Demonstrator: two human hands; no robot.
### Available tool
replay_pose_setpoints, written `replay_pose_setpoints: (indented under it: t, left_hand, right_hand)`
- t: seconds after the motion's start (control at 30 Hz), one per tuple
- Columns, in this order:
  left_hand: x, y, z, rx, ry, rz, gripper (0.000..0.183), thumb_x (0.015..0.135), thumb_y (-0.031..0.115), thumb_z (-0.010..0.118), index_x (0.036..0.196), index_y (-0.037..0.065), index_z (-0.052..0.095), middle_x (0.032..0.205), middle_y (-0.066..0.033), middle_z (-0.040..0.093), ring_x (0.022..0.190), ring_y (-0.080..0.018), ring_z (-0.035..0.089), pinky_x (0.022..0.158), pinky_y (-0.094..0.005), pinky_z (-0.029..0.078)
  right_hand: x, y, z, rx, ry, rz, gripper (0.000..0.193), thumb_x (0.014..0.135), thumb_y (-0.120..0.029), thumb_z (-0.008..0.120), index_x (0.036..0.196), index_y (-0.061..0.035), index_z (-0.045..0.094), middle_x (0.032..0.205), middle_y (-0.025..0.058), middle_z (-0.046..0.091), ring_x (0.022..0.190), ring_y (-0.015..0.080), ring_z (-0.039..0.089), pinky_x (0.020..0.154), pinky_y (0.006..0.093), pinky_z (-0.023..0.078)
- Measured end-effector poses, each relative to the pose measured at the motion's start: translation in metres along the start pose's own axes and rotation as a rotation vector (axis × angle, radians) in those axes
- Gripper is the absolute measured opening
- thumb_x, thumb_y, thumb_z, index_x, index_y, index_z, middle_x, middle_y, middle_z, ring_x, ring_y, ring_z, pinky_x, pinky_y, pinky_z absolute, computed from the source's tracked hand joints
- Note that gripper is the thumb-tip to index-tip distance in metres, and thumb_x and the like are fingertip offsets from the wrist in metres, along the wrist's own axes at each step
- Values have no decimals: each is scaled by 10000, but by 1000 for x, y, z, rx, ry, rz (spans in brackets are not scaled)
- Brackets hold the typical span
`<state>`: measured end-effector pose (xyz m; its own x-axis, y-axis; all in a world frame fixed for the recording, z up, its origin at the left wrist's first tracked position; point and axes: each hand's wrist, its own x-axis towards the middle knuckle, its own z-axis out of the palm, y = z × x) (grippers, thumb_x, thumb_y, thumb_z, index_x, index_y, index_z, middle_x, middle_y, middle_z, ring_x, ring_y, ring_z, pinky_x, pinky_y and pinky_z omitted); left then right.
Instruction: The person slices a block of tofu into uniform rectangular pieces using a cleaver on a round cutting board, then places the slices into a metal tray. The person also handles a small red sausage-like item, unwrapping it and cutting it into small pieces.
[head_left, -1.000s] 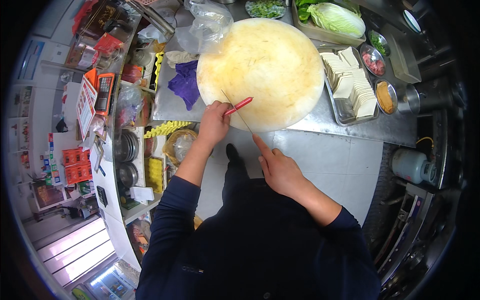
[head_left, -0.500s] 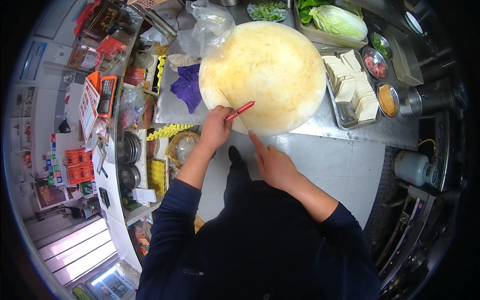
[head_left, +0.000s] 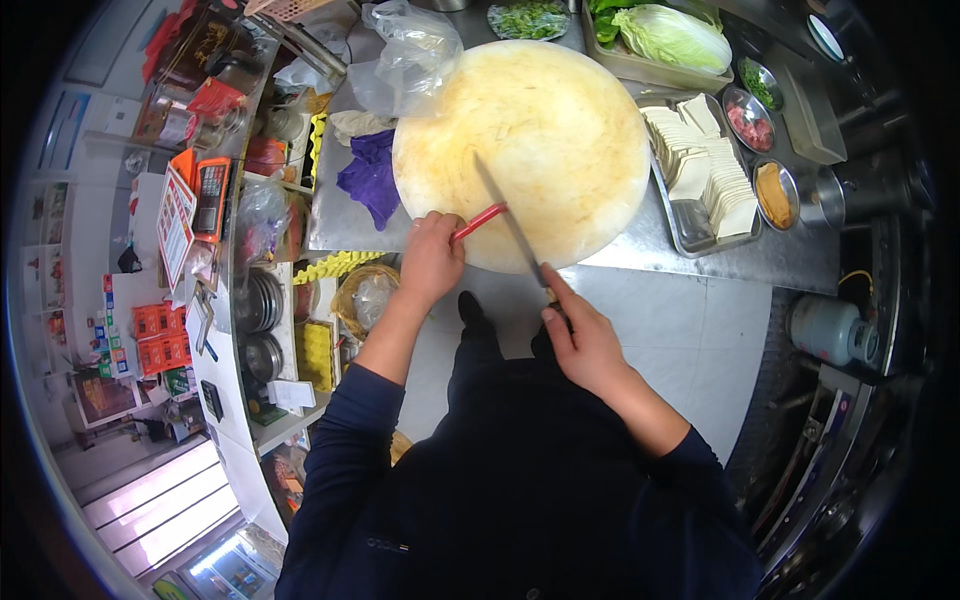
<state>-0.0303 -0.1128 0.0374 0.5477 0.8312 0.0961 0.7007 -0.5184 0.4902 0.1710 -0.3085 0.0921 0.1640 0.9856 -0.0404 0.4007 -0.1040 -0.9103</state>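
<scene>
My left hand (head_left: 434, 255) grips a slim red stick (head_left: 481, 221), which looks like a sausage in a shiny red wrapper. Its free end points up and right over the near edge of a round, pale yellow chopping block (head_left: 560, 130). In my right hand (head_left: 582, 335) is a knife (head_left: 510, 217), index finger stretched along it by the handle, which the fingers mostly hide. The blade points away and to the left, over the block. It meets the stick's far end in the picture; whether it cuts in, I cannot tell.
Left of the block lie a purple cloth (head_left: 372, 178) and a clear plastic bag (head_left: 415, 60). On the right are a tray (head_left: 690, 240) of white slices, small bowls with meat (head_left: 750, 122) and chopped greens (head_left: 758, 85), and a cabbage (head_left: 675, 40). A gas cylinder (head_left: 825, 328) stands lower right.
The knife has turned so its flat side shows more, and its tip has swung rightward. My right hand has moved right and a little nearer me. My left hand has barely moved.
</scene>
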Motion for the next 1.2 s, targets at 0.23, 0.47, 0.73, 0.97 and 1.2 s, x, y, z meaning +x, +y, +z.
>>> replay_pose_setpoints:
  t: [0.23,0.47,0.73,0.97,1.2]
  left_hand:
    - [28,18,17,-40,-17,139,219,894,99,701,1113,98,690,1033,-127,637,974,-378,615,837,-484,492]
    - [34,15,30,43,-17,198,219,870,47,707,1079,69,648,987,-152,635,904,-414,614,786,-505,492]
    - [35,15,29,32,-36,175,285,861,33,713,1138,88,677,1017,-149,659,933,-409,630,809,-493,508]
    - [36,16,29,27,-55,175,314,848,16,717,1152,89,690,1011,-143,668,931,-404,633,807,-487,515]
    - [39,16,28,37,-91,176,310,854,26,714,1156,93,687,1011,-142,659,931,-403,627,812,-485,514]
  right_hand:
    - [-8,7,-24,-82,-16,66,560,1030,-166,586,1573,-167,453,1015,207,701,883,418,691,794,476,568]
    - [-12,6,-31,-223,-81,59,577,1011,-173,608,1569,-199,464,836,181,625,740,424,644,702,519,542]
    - [-5,-1,-41,-151,-124,79,577,1016,-163,600,1575,-180,455,818,206,648,764,440,655,729,517,540]
    - [-1,-4,-50,-67,-154,106,578,1023,-143,582,1583,-158,439,868,254,688,820,471,667,768,521,535]
    - [17,-2,-43,-53,-174,133,578,1025,-151,559,1587,-151,424,826,296,684,820,507,664,762,546,529]
